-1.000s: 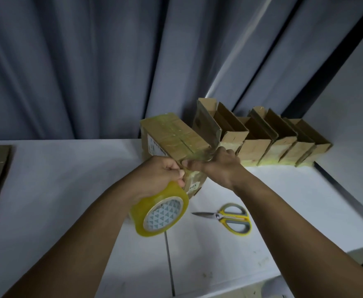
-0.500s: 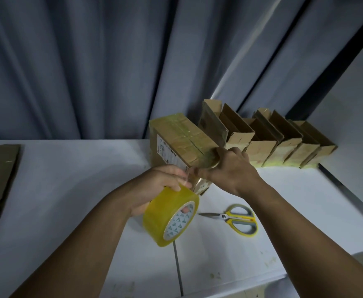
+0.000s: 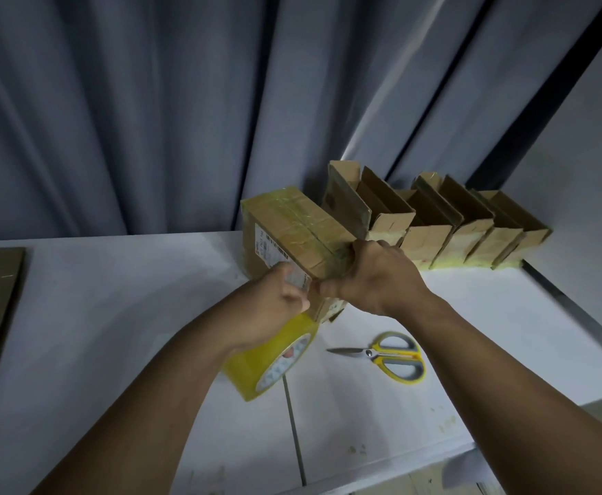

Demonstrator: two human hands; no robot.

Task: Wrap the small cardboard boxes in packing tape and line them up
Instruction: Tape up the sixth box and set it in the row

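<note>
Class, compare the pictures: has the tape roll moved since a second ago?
Yes, slightly. Against the scissors, the tape roll in the left hand now sits lower in view, its face turned more toward them.

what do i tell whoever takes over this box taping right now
Left hand: grips the yellow roll of packing tape, strip pulled to the box.
Right hand: fingers curled over the near end of the brown cardboard box on the white table.
Done: row of open-topped cardboard boxes, bases taped, at the right rear.
Left: finish this wrap, cut with the yellow-handled scissors, add the box to the row.
</note>
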